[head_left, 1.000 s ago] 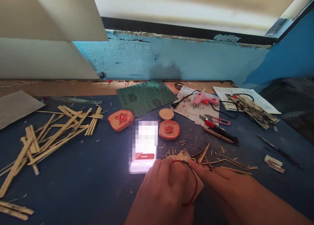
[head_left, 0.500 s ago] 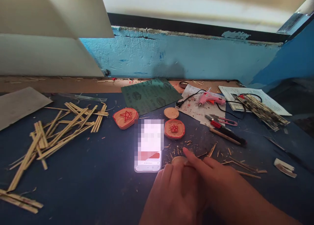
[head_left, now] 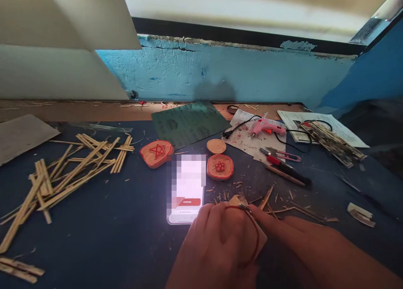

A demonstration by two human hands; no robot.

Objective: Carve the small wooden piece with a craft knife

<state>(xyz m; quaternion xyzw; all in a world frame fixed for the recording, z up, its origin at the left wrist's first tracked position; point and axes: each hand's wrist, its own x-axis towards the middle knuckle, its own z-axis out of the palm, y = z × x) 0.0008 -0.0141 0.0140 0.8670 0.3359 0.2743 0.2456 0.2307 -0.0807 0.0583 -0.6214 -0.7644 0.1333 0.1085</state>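
Note:
A pale wooden block point(head_left: 260, 235) with a curved red line on its face is gripped by my left hand point(head_left: 206, 247), whose fingers wrap over its near-left side. My right hand point(head_left: 280, 222) is closed at the block's upper right edge, pinching a small metal-tipped tool point(head_left: 244, 208) against the red line. Most of that tool is hidden by the fingers. Just beyond the block lie a wooden piece with a red flower point(head_left: 220, 167), a plain round wooden disc point(head_left: 216, 146) and a wooden piece with a red star point(head_left: 156, 153). A lit phone point(head_left: 188, 188) lies beside my left hand.
Thin wooden sticks point(head_left: 75, 171) are spread at the left. Behind lie green sandpaper point(head_left: 189, 123), a pink glue gun point(head_left: 267, 127) with its cord, and a red-and-black cutter point(head_left: 286, 169). Wood shavings point(head_left: 299, 209) and a thin blade point(head_left: 355, 188) lie at the right.
The block has turned or tilted up, so its red-lined face now shows between my hands. My right hand has shifted to the right and lower, and the metal tip has come into view.

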